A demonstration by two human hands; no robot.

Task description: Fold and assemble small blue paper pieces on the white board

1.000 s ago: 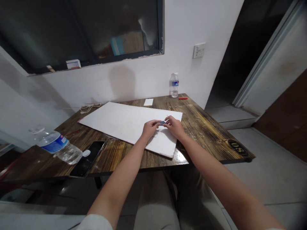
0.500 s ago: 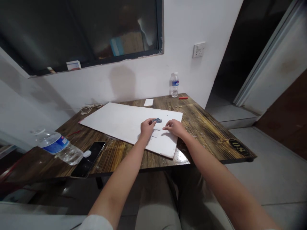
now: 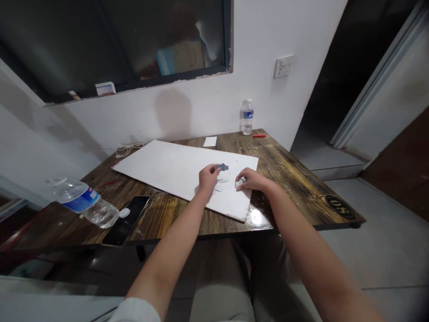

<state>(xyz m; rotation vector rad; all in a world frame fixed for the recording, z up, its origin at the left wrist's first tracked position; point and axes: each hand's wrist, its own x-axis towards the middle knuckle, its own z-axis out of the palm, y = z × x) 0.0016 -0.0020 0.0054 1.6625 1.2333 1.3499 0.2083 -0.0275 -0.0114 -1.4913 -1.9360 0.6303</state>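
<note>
My left hand [image 3: 208, 178] pinches a small flat blue-grey piece [image 3: 221, 167] with a jagged outline, held just above a white board [image 3: 174, 163]; what exactly it is cannot be made out. To the right, over the same board, my right hand [image 3: 250, 180] is curled, thumb and fingertips closing on what looks like a small white piece of paper [image 3: 238, 183]. Between the hands, a few small white scraps [image 3: 220, 188] with dark edges lie on the board.
On the wooden table [image 3: 284, 188], a large water bottle [image 3: 83, 201] lies at left beside a phone [image 3: 129, 219] with a white cap [image 3: 124, 212] on it. At the back are a cable [image 3: 129, 149], a white card [image 3: 210, 141], a small bottle [image 3: 247, 117] and a red stick-like object [image 3: 259, 136].
My right hand has drawn back slightly to the right, away from the left hand, and a small white piece now shows at its fingertips. The left hand keeps its blue-grey piece.
</note>
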